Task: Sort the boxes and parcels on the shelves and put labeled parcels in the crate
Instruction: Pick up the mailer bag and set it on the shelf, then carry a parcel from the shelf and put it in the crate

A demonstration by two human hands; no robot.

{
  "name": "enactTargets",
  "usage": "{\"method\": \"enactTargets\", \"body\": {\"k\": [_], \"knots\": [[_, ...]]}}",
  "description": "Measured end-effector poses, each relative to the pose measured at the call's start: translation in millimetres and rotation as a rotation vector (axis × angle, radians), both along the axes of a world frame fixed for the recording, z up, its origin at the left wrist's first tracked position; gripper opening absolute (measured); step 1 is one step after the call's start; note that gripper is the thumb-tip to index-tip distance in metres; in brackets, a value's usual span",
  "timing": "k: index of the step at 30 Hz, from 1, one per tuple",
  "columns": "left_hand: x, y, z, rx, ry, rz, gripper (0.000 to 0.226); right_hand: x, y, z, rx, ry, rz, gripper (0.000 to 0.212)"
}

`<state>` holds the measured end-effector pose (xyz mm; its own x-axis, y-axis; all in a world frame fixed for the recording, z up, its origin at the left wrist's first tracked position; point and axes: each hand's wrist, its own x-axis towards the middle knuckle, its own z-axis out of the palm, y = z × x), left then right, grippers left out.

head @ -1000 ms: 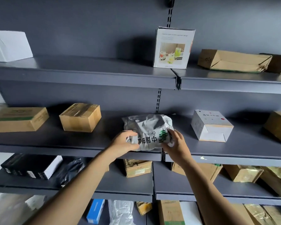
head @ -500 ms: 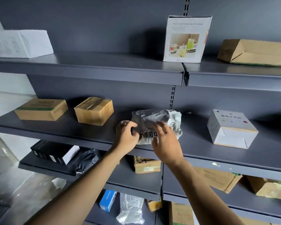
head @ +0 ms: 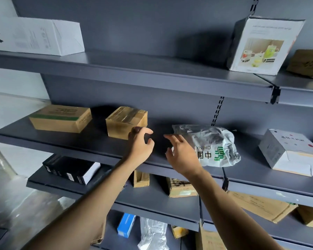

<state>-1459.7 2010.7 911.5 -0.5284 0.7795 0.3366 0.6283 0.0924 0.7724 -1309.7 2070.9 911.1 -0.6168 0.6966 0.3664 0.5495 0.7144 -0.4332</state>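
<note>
A crumpled grey mail bag with a green logo lies on the middle shelf. My right hand hovers just left of the bag with spread fingers, holding nothing. My left hand is beside a taped brown box, with loosely curled fingers near the box's front right corner; whether it touches the box is unclear. No crate is in view.
A flat brown box sits left on the same shelf, and a white box sits at its right. The top shelf carries a white carton and a picture box. Lower shelves hold a black box, brown boxes and bags.
Both hands have let go of the mail bag, which now rests on the shelf. They have shifted left toward the taped box, and the view has swung left.
</note>
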Motion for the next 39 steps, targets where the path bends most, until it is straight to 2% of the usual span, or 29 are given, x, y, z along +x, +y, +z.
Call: {"method": "enactTargets", "body": {"k": [4, 7, 10, 15, 17, 19, 21, 22, 23, 25, 29, 32, 35, 39], "knots": [[-62.4, -11.1, 0.9, 0.033, -0.061, 0.009, 0.019, -58.0, -9.5, -4.4, -0.167, -0.029, -0.072, 0.054], [-106.4, -13.8, -0.9, 0.083, -0.056, 0.076, 0.030, -97.5, -9.6, -8.0, -0.296, 0.039, -0.144, 0.056], [-144.3, -10.4, -12.3, 0.127, -0.130, 0.102, 0.042, -125.1, -7.2, -18.7, -0.467, 0.116, -0.178, 0.051], [-177.1, -4.6, -7.4, -0.069, -0.350, 0.023, 0.063, -152.5, -7.6, -22.8, -0.777, 0.352, -0.209, 0.073], [-179.7, -3.8, -2.8, -0.146, -0.393, -0.027, 0.062, -160.5, -6.8, -20.0, -0.823, 0.402, -0.188, 0.081], [-179.2, -5.3, 0.3, -0.127, -0.440, -0.051, 0.049, -164.2, -7.6, -18.0, -0.835, 0.414, -0.201, 0.085], [-181.1, -6.4, 1.7, -0.100, -0.454, -0.025, 0.012, -165.8, -12.4, -10.2, -0.808, 0.453, -0.239, 0.065], [-183.7, -7.1, 2.3, -0.089, -0.479, -0.020, 0.005, -166.2, -14.2, -7.1, -0.805, 0.512, -0.257, 0.051], [-186.1, -7.5, 2.2, -0.088, -0.517, -0.022, 0.013, -165.8, -16.0, -5.7, -0.825, 0.576, -0.273, 0.040], [-188.4, -9.2, -0.2, -0.090, -0.588, -0.035, 0.011, -164.2, -18.8, -4.5, -0.882, 0.643, -0.282, 0.030], [-184.2, -20.5, -4.9, -0.062, -0.628, -0.093, 0.028, -164.0, -25.1, -6.3, -0.932, 0.711, -0.299, 0.032], [-178.6, -33.8, -6.3, -0.040, -0.609, -0.124, 0.038, -159.7, -31.0, -6.4, -0.977, 0.772, -0.334, 0.037], [-172.1, -45.5, -4.6, -0.016, -0.516, -0.106, 0.039, -151.1, -40.3, -1.9, -1.066, 0.785, -0.268, 0.052], [-157.9, -58.4, -3.0, 0.017, -0.335, -0.061, 0.042, -137.5, -48.5, 2.9, -1.001, 0.763, -0.168, 0.074]]}}
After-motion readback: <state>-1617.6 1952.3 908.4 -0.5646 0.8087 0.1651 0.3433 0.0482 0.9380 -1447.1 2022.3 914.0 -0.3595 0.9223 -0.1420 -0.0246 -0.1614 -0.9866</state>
